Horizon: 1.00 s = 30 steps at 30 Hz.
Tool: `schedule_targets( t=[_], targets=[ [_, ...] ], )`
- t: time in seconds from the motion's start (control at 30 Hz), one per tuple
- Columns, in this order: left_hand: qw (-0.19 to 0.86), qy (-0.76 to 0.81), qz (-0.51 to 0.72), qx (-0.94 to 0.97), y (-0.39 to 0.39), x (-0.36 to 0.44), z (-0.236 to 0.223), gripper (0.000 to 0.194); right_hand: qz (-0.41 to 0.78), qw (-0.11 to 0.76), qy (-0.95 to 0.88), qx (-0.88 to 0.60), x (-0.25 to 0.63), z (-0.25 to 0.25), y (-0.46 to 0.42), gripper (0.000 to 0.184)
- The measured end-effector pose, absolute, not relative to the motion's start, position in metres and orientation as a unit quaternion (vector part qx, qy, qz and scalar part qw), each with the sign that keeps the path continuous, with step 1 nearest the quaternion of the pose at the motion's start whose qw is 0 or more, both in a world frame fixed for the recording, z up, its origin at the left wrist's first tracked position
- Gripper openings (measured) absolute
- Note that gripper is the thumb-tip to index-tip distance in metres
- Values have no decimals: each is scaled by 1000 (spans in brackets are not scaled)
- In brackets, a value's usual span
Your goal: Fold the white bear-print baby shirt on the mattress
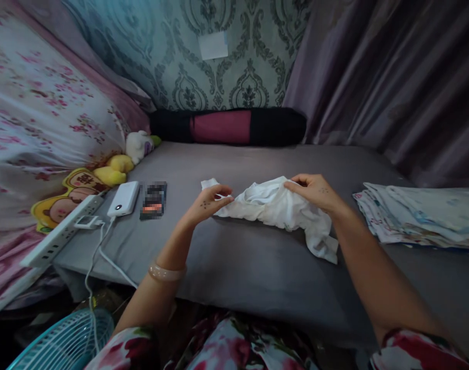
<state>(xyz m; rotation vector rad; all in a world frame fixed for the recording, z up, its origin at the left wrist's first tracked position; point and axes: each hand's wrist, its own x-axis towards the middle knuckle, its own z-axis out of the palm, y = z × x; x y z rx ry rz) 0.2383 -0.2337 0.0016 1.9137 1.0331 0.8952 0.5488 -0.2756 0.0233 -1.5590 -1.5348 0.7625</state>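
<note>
A small white garment, with what look like sleeves, lies crumpled on the grey-covered bed. My right hand pinches its upper edge between thumb and fingers, lifting the cloth a little. At the garment's left end is my left hand, its thumb and fingers slightly apart over the cloth. Part of a white sleeve shows beyond that hand, and the fingers hide where it joins the rest.
To the right lies a stack of folded cloths. On the left are a phone-like blurred object, a white power bank, a power strip with cables, and plush toys. A dark bolster lies along the wall.
</note>
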Motion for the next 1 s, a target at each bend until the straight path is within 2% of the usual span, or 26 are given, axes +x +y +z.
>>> schedule_targets(
  t=[0.23,0.5,0.6,0.67,0.9,1.0],
  targets=[
    [436,366,304,764,-229,255,-16,28,312,403,-614,-603,551,28,-285,41],
    [518,375,354,682,-231,265,0,31,267,383,-630,-621,562,43,-299,46],
    [566,355,316,674,-224,258,21,30,270,372,-639,-617,564,59,-303,45],
    [561,354,300,686,-218,252,42,27,282,363,-648,-608,567,73,-306,43],
    [445,360,374,730,-210,240,153,17,279,355,-692,-563,574,142,-307,37],
    [387,355,319,789,-203,243,185,22,218,348,-716,-564,575,162,-296,36]
  ],
)
